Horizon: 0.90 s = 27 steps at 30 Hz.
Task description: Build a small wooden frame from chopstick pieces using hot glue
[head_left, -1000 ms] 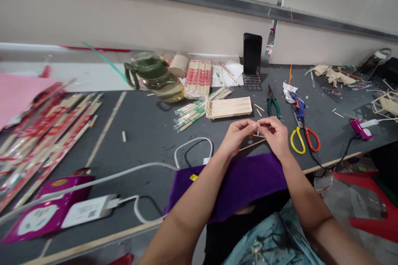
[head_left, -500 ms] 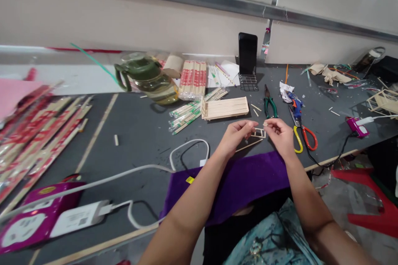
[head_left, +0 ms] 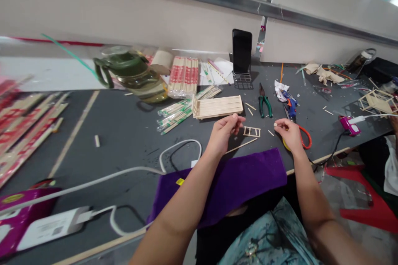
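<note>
My right hand [head_left: 289, 133] pinches a small pale bit [head_left: 275, 124] between thumb and fingertips, beside the red scissor handle [head_left: 307, 137]. Thumb and fingers of my left hand [head_left: 223, 133] are drawn together; whatever they might hold is too small to make out. Between the hands lies a small ladder-like wooden frame [head_left: 251, 131]. A short stick piece [head_left: 271, 133] is to its right, and a thin stick [head_left: 241, 145] lies in front of it. Just beyond my left hand stands a slatted model [head_left: 219, 107] made of wooden sticks, with a raised end at the left.
Green-handled pliers [head_left: 265, 103] and a blue glue gun [head_left: 291, 108] lie behind my right hand. A phone [head_left: 242, 51] stands on a wire holder. Wrapped chopsticks [head_left: 184, 74], a glass jug [head_left: 132, 76] and a white cable [head_left: 137, 169] are leftward. Purple cloth [head_left: 248, 176] covers the front edge.
My hands have moved apart, the right one going rightward with the pale bit. The small frame between them now shows fully. The whole view has shifted slightly.
</note>
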Available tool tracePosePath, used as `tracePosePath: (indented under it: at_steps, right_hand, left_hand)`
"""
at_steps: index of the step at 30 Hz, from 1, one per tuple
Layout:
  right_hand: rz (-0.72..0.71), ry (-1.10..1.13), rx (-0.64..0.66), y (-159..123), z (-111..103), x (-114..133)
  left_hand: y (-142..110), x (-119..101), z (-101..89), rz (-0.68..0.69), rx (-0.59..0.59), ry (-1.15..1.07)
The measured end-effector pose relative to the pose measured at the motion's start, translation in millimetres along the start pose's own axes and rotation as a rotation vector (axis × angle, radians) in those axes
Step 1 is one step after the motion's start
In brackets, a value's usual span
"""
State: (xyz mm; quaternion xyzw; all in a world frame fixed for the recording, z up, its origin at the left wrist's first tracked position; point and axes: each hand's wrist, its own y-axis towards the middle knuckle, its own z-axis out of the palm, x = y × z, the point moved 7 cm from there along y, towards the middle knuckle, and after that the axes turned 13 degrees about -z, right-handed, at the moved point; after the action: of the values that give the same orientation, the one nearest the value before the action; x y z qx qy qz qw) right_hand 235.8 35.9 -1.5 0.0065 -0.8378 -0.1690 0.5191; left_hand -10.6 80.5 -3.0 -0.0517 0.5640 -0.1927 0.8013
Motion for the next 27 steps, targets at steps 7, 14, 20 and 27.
tracePosePath:
  at_steps: [7, 14, 20, 27]
  right_hand:
    - [-0.123, -0.601, 0.209, 12, 21, 8]
    - [-0.153, -0.691, 0.272, 14, 18, 8]
    - [-0.196, -0.706, 0.194, 12, 11, 16]
    - [-0.205, -0.712, 0.316, 16, 29, 18]
  left_hand:
    - [-1, -1, 0.1, 0.035, -0.019, 0.076]
    - [-4, -4, 0.6, 0.05, -0.024, 0.095]
    - [0, -9, -18.1, 0.124, -0.18, 0.014]
    - [-1, -15, -23.9, 0.194, -0.245, 0.057]
